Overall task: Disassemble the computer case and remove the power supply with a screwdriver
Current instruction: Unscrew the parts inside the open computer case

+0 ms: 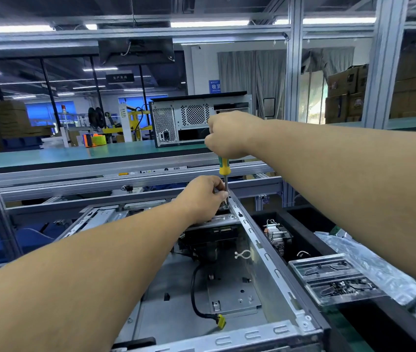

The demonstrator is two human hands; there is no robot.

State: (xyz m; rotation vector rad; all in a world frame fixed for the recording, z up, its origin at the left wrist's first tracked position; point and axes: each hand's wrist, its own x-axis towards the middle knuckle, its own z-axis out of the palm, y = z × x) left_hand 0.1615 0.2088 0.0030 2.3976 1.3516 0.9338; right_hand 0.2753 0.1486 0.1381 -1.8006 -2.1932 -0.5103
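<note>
An open grey metal computer case (pixel 265 252) lies on its side in front of me, its inside bare except for a black cable with a yellow plug (pixel 221 321). A black power supply (pixel 207 240) sits at the case's far end under a metal bracket. My right hand (pixel 229 134) grips the top of a yellow and green screwdriver (pixel 223 166) held upright, its shaft pointing down at the case's far right corner. My left hand (pixel 202 199) pinches the screwdriver shaft near the tip, resting on the bracket.
A black bin (pixel 311 224) with a heatsink and loose parts stands right of the case. A clear plastic tray (pixel 334 278) holding several screws lies across the bin's edge, next to crumpled plastic wrap (pixel 369 262). A second computer case (pixel 199 120) stands on the far green bench.
</note>
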